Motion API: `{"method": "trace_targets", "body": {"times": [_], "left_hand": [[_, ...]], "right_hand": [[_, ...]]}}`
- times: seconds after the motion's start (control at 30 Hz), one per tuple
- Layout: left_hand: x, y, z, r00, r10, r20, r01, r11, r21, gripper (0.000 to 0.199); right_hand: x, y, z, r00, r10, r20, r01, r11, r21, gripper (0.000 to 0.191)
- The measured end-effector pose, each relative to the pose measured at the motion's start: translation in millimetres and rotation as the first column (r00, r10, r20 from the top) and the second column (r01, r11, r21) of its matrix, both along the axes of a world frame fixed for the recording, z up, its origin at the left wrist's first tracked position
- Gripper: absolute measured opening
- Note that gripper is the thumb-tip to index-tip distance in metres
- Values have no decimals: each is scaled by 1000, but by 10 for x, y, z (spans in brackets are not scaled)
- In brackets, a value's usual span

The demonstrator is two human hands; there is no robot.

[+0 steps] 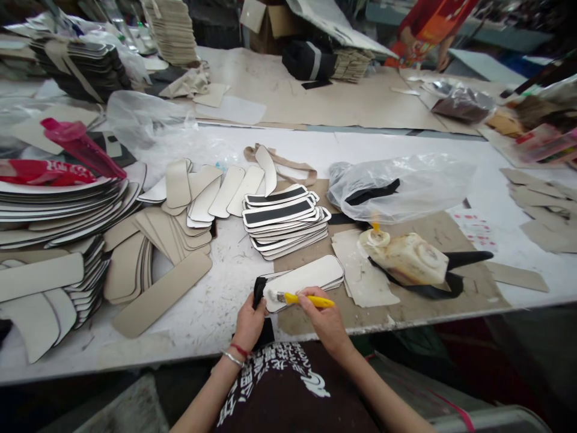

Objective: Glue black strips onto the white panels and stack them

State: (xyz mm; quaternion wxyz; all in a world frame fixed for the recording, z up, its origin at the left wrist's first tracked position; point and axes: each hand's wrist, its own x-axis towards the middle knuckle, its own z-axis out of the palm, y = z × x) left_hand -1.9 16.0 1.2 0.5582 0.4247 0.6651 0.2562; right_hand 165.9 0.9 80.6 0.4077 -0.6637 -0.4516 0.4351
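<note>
My right hand [319, 308] is closed round the yellow handle of a brush [311, 299]. The bristles touch the left part of a white oblong piece [306, 278] on top of a small stack. In my left hand [250, 317] is a black strip [258, 292], pinched at the stack's left end. Just behind lies a pile of white pieces with black strips [283, 211] on them. To the right, a stained plastic container [406, 255] rests on its side, with a second yellow handle [375, 221] at its round opening.
Fanned beige and white pieces [166, 237] cover the left of the table [234, 252]. A clear plastic bag [410, 186] with black material lies behind the container. Across the far table stands another person [428, 30] in red and orange.
</note>
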Motion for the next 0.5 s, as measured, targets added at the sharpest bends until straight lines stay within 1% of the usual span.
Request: {"method": "trace_targets", "body": {"times": [0.1,0.17,0.23,0.3,0.4,0.5], "left_hand": [[-3,-1,0,1000,8,0,-8,1000,-2,36],[-5,-3,-9,1000,12,-10,-12,1000,-6,34],[-2,-7,-20,1000,16,-22,-17,1000,-10,34],[4,-7,-26,999,23,-34,-24,1000,-15,33],[9,12,-6,998,28,-60,-29,999,-20,31],[-20,59,79,995,10,-96,-11,1000,-12,30]], "right_hand": [[-29,10,-121,1000,3,-14,-3,1000,-19,20],[-4,8,-168,998,-8,57,7,1000,14,20],[71,8,-173,985,-18,174,4,997,78,19],[193,13,-138,958,-27,286,-18,988,152,18],[433,29,-36,908,-64,415,-45,968,246,15],[675,44,91,844,-121,522,-46,954,296,13]]}}
